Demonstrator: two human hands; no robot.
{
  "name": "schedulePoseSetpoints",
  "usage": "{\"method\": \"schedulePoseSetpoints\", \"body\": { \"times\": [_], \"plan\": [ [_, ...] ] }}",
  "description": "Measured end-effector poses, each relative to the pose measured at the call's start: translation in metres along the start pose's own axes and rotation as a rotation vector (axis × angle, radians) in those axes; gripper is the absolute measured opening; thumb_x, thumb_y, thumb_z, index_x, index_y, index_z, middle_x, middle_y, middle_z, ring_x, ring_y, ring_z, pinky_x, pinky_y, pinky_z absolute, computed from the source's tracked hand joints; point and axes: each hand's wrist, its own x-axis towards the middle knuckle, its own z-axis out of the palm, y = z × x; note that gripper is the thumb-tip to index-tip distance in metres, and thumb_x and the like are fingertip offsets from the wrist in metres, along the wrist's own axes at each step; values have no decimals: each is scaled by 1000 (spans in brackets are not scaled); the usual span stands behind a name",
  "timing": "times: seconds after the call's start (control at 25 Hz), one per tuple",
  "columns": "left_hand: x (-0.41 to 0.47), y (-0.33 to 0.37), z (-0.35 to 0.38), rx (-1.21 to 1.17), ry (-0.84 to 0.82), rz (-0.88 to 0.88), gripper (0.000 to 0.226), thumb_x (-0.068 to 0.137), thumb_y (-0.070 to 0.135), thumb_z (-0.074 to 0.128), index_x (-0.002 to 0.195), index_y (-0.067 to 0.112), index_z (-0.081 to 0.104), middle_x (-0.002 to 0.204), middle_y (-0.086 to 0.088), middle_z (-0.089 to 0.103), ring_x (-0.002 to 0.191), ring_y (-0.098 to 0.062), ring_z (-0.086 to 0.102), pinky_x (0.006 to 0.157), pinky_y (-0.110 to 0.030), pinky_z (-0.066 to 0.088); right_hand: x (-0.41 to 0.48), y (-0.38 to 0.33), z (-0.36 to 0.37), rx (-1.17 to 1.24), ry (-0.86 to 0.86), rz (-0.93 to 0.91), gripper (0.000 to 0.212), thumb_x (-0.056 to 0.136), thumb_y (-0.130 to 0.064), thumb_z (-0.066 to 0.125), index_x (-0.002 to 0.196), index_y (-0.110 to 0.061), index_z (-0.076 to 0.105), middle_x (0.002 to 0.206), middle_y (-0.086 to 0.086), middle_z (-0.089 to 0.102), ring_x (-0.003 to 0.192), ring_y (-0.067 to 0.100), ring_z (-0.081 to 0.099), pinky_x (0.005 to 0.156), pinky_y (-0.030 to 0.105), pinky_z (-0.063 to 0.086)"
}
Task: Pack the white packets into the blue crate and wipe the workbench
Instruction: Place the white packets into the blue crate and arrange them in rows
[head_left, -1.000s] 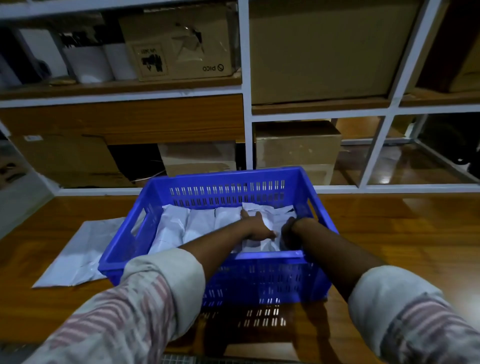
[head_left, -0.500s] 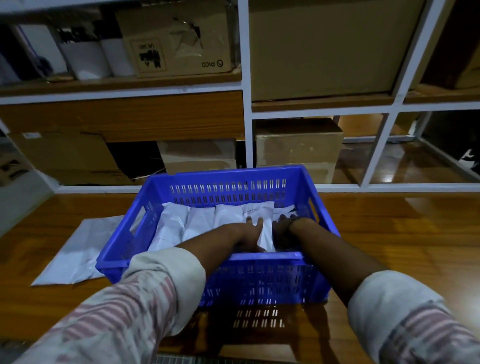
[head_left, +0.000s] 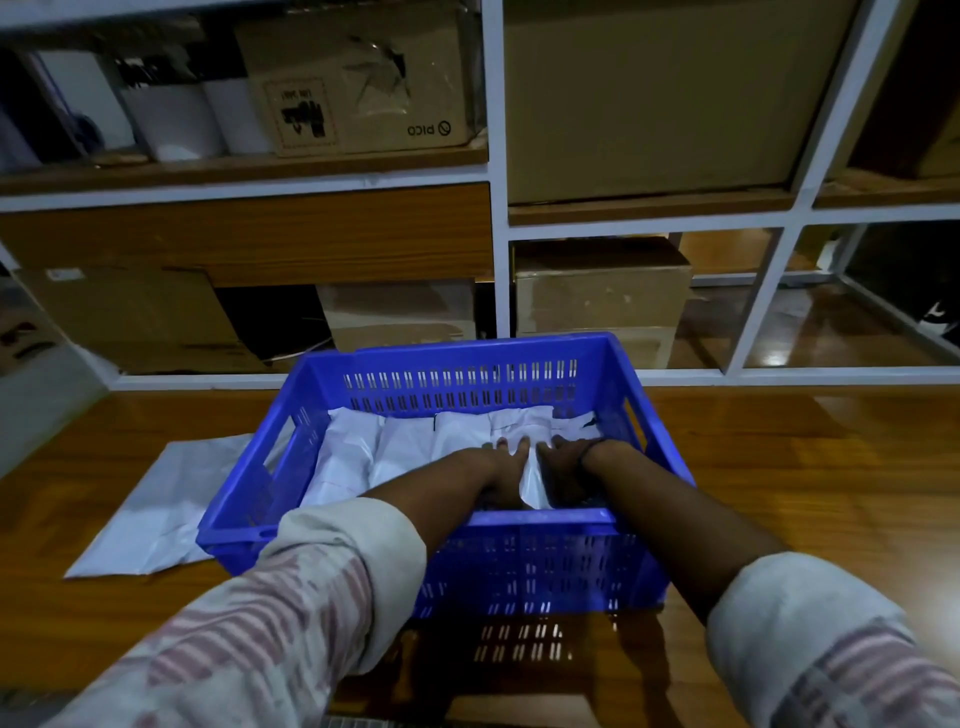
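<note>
From the head view, the blue crate (head_left: 519, 517) sits on the desk (head_left: 805, 493) about midway between its left and right edges, closer to the near edge than to the shelving at the back. Both hands are down inside it at the right end. The left hand (head_left: 501, 467) has its grip spread, with the fingers (head_left: 511, 446) laid straight against one upright packet (head_left: 532, 486). The right hand (head_left: 566, 460) meets that packet from the other side, but its grip is in shadow and I cannot tell whether it curls round the edge. My guess is they are squeezing this packet in so it stands tight beside the others.

The white packets (head_left: 405, 447) stand on edge in a row across the crate. Their faces turn toward its side walls, and their long axes run from the near wall to the far wall.

One loose flat packet (head_left: 156, 499) lies on the desk just left of the crate and is not yet packed.
</note>
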Motion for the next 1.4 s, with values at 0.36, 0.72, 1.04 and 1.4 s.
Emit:
{"method": "schedulePoseSetpoints", "body": {
  "times": [0.36,0.72,1.04,1.4],
  "plan": [
    [-31,-25,-28,-28,229,111,91,88,66,55,156,15,22,160,-12,30,148,-31,24,121,-55,5,-7,-6,-7,-58,58,-40,105,89,-37,70,159,-16,-5,166,18,-3,149,36,23,118,42,30],
    [-124,-184,-32,-284,852,88,38,85,49,64,117,30,68,122,4,68,125,-26,54,101,-39,47,-1,-139,-76,351,510,-102,96,91,-36,69,160,-13,6,165,19,8,150,32,21,117,36,25],
    [-181,-357,21,-495,950,-154,25,84,46,65,102,31,74,103,5,74,97,-17,68,79,-34,56,30,-306,-107,501,649,-186,79,92,-31,67,155,-9,25,158,18,31,139,37,39,108,41,38],
    [-187,-453,116,-506,810,-324,39,89,40,61,124,24,67,121,-6,69,109,-25,64,87,-35,54,50,-444,-95,143,589,-82,69,88,-42,59,148,-19,34,156,15,30,143,47,24,117,62,16]
  ]
}}
